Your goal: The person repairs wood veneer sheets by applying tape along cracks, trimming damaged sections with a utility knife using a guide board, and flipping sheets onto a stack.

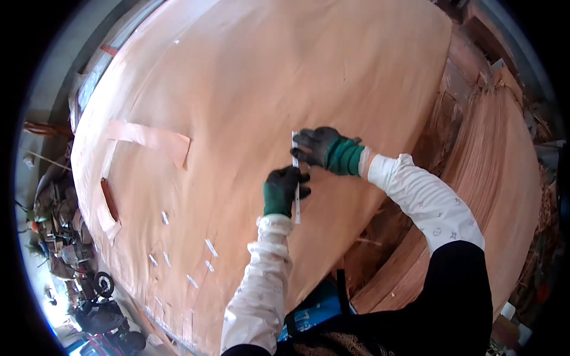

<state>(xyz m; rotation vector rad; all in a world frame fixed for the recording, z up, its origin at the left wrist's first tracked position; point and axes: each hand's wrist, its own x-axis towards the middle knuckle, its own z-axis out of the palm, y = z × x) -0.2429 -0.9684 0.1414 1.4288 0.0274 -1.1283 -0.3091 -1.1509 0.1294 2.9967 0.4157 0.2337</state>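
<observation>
A narrow white strip of tape [297, 210] with small dark marks runs lengthwise over a large tan sheet of wood veneer [249, 83]. My left hand [284, 188], in a green glove with dark coated fingers, is closed on the strip's middle, and its lower end sticks out below. Further up, my right hand [320, 146], gloved the same way, lies across the upper part of the strip with fingers stretched out to the left. The fingers partly hide the tape. Short white tape pieces [211, 248] are scattered on the veneer at lower left.
A loose pale veneer strip [151, 142] lies on the sheet at left, near a dark brown piece [109, 200]. To the right stands a thick stack of veneer sheets [475, 154], across a gap. A motorbike [107, 308] and clutter fill the lower left floor.
</observation>
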